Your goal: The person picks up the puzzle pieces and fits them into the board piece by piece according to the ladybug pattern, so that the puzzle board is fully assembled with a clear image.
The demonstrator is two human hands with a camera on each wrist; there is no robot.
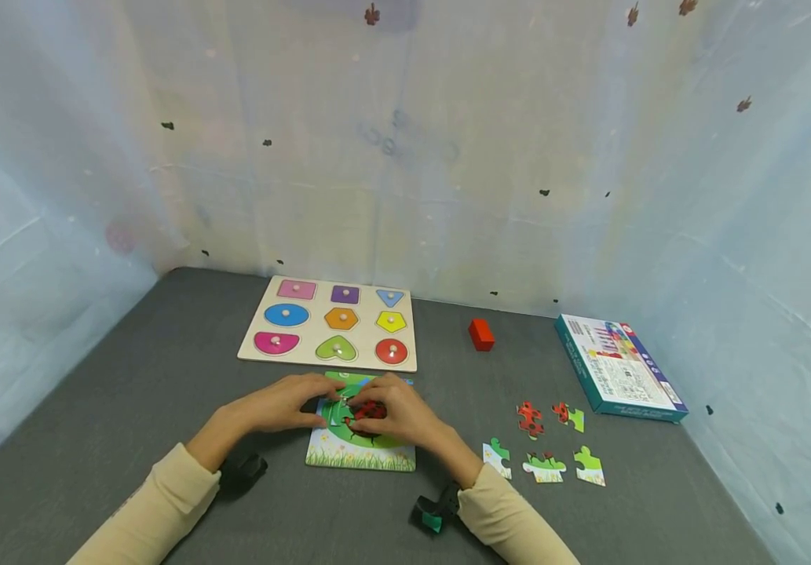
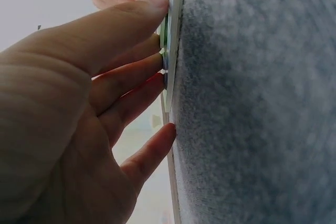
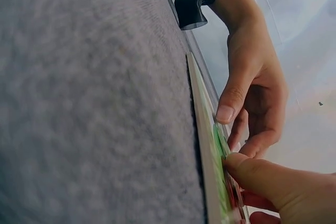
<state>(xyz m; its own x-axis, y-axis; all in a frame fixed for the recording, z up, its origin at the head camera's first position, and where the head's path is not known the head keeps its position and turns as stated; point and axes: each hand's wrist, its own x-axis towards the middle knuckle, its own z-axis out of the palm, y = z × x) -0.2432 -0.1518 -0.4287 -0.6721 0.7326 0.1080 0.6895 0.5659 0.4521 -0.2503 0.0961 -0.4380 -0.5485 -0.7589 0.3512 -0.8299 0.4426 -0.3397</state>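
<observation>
A square ladybug jigsaw board [image 1: 360,458] with a green leaf and a grassy border lies in front of the person. My left hand [image 1: 279,404] is at its left side, thumb and fingertips touching a green puzzle piece [image 3: 219,136] over the board. From the other side my right hand [image 1: 398,408] bends over the picture, its thumb and fingers pinching at a puzzle piece near the ladybug [image 1: 371,410]. The left wrist view shows the left fingers fairly straight, fingertips against the board's face. The right fingers partly hide the pieces under them.
Behind the jigsaw lies a wooden shape board [image 1: 311,323] with knobbed coloured shapes. To the right are several loose puzzle pieces [image 1: 545,468], a red block [image 1: 481,334] and a teal-edged box [image 1: 620,369]. Black devices [image 1: 436,510] are on the wrists. Whitish sheeting surrounds the grey table [image 1: 348,518].
</observation>
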